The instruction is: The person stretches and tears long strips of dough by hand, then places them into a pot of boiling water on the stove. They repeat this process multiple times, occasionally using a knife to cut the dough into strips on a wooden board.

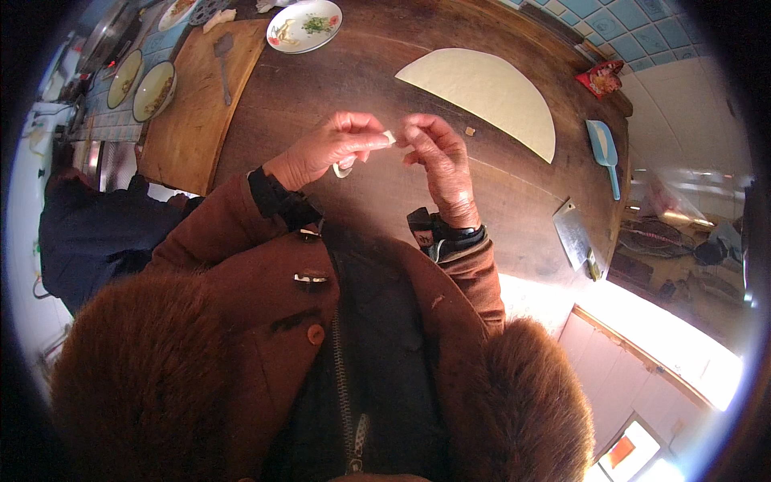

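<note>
Over the wooden table (373, 199), my left hand (331, 147) pinches a small pale piece, likely dough (390, 137), between thumb and fingertips. Another pale curved strip (342, 171) shows beneath its lower fingers. Close by on the right is my right hand (435, 150), thumb and index finger near each other; whether something thin lies between them cannot be told. A large half-round sheet of rolled dough (488, 96) lies flat on the table beyond my right hand. Between that sheet and the hand is a tiny tan scrap (470, 131).
Left stands a wooden board (199, 90) with a metal spatula (224, 66), beside two bowls of food (155, 90). A plate (305, 27) holds chopped greens. At right lie a blue scoop (602, 144), a cleaver (572, 235) and a red packet (600, 78). A person in dark clothing (102, 235) is at left.
</note>
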Tool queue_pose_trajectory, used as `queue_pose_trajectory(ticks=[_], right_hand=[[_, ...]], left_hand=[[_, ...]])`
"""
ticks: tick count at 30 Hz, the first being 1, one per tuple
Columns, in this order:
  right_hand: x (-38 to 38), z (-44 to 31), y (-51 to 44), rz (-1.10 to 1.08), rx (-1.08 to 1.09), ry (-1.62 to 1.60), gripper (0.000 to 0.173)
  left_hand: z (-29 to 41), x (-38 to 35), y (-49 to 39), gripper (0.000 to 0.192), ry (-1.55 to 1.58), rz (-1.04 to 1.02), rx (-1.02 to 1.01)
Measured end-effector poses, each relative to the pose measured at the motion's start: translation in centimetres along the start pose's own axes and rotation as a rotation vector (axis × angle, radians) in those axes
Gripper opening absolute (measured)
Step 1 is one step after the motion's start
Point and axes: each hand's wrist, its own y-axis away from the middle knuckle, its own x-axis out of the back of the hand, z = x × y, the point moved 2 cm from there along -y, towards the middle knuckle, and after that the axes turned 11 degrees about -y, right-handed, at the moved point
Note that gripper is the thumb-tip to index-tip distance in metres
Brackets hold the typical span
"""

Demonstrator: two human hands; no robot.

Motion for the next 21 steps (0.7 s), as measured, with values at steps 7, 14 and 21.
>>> queue_pose_trajectory(ticks=[7,14,21], right_hand=[[0.3,0.3,0.0,0.019,-0.097,-0.176,0.015],[0.8,0.1,-0.4,-0.005,-0.059,-0.282,0.007],[2.3,-0.2,-0.8,0.027,0.016,-0.322,0.006]], left_hand=[[0.7,-0.4,0.1,0.011,-0.019,-0.018,0.036],[0.9,-0.9,-0.3,0.010,-0.027,-0.022,-0.015],[0.9,-0.9,-0.7,0.010,-0.015,-0.058,0.030]])
